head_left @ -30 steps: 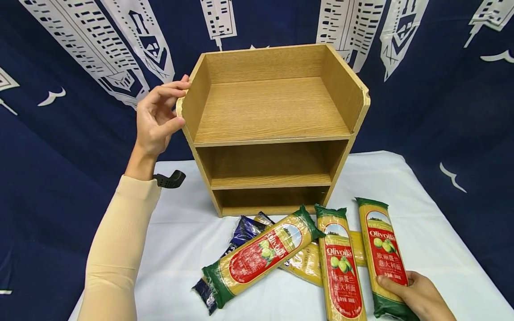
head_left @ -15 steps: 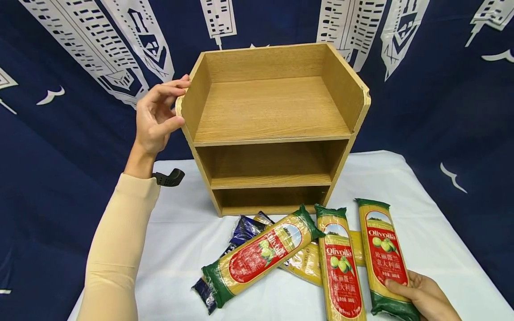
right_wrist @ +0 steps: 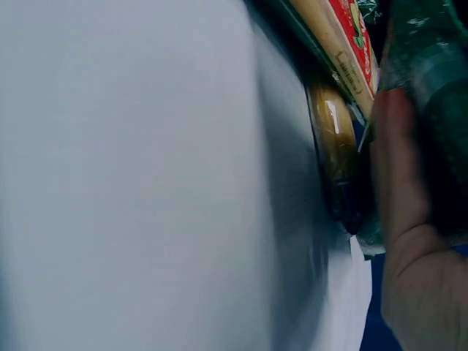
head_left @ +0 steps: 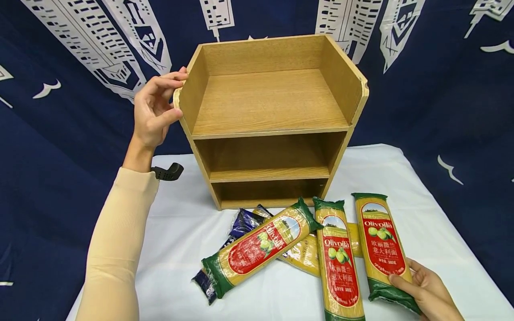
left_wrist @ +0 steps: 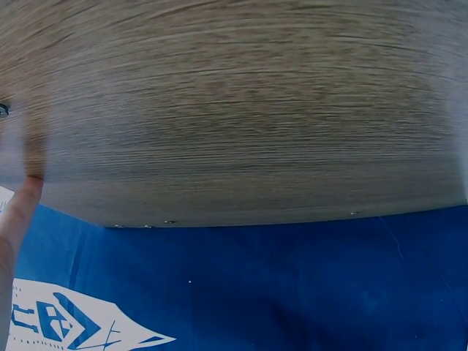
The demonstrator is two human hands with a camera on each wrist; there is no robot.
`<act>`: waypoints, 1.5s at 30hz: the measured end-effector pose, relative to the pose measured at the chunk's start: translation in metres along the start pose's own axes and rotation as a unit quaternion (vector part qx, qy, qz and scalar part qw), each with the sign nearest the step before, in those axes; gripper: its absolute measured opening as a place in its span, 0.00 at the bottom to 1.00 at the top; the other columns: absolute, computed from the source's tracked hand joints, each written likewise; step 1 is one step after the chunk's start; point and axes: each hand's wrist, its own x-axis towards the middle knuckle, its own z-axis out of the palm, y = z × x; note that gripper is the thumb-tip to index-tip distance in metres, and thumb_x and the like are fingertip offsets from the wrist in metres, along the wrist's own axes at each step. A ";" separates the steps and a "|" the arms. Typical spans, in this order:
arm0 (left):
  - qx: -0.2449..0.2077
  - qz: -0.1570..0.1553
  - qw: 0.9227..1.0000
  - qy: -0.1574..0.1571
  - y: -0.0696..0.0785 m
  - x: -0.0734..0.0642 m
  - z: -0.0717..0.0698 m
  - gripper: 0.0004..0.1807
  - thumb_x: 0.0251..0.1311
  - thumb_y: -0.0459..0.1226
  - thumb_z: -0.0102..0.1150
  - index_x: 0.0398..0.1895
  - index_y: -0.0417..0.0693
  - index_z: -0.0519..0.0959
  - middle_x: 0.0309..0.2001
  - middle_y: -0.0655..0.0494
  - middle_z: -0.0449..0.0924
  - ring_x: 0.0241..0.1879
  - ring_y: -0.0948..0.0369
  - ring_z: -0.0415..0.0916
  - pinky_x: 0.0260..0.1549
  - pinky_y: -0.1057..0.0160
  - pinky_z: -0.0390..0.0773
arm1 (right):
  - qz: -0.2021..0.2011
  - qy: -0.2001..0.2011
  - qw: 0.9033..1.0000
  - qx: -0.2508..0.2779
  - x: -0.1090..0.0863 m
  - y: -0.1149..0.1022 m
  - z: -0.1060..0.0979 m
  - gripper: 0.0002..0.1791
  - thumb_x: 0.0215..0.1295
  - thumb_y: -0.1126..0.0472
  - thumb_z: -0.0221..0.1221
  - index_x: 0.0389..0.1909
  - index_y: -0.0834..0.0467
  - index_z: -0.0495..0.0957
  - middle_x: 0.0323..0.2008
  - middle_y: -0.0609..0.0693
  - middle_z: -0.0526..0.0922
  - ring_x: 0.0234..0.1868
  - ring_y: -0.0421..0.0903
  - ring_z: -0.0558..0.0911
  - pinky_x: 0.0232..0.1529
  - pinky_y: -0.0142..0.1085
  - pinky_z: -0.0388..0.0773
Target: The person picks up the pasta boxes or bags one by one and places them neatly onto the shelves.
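At the left side panel of a small wooden shelf, my left hand holds the panel's edge, thumb at the front and fingers farther back. In the left wrist view a fingertip touches the panel's outer face. My right hand grips the lower right end of a spaghetti pack, thumb on top; the fingers beneath are hidden. To its left lies a second spaghetti pack, and a third spaghetti pack lies slanted across other packs.
Beneath the spaghetti lie a yellow pack and a dark blue pack, both partly covered, just before the shelf's foot. A white cloth covers the table. Behind hangs a dark blue curtain with white prints.
The right hand has shifted slightly right along its spaghetti pack, whose lower end has tilted a little. The whole scene sits slightly higher in the head view. The left hand keeps its hold.
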 end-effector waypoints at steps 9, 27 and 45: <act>-0.011 0.009 1.000 0.004 0.000 0.002 -0.002 0.24 0.36 0.19 0.67 0.44 0.23 0.79 0.54 0.33 0.79 0.70 0.40 0.64 0.70 0.46 0.65 | -0.130 0.000 0.985 0.113 -0.012 0.018 0.005 0.39 0.71 0.73 0.55 0.71 0.79 0.41 0.42 0.40 0.87 0.42 0.40 0.87 0.39 0.34 0.86; 0.003 0.016 1.000 -0.003 0.002 0.004 -0.003 0.23 0.37 0.21 0.67 0.44 0.23 0.79 0.53 0.33 0.79 0.70 0.40 0.64 0.69 0.46 0.67 | -0.301 -0.021 0.928 0.217 -0.051 -0.012 -0.011 0.35 0.65 0.86 0.48 0.59 0.46 0.75 0.49 0.48 0.87 0.43 0.46 0.88 0.37 0.37 0.86; -0.002 -0.012 1.000 -0.002 0.002 0.000 0.000 0.24 0.38 0.20 0.70 0.44 0.25 0.79 0.55 0.35 0.79 0.72 0.41 0.63 0.62 0.48 0.75 | -0.464 -0.096 0.866 0.156 -0.075 -0.061 -0.044 0.44 0.54 0.92 0.42 0.75 0.68 0.59 0.54 0.61 0.83 0.45 0.51 0.88 0.39 0.37 0.87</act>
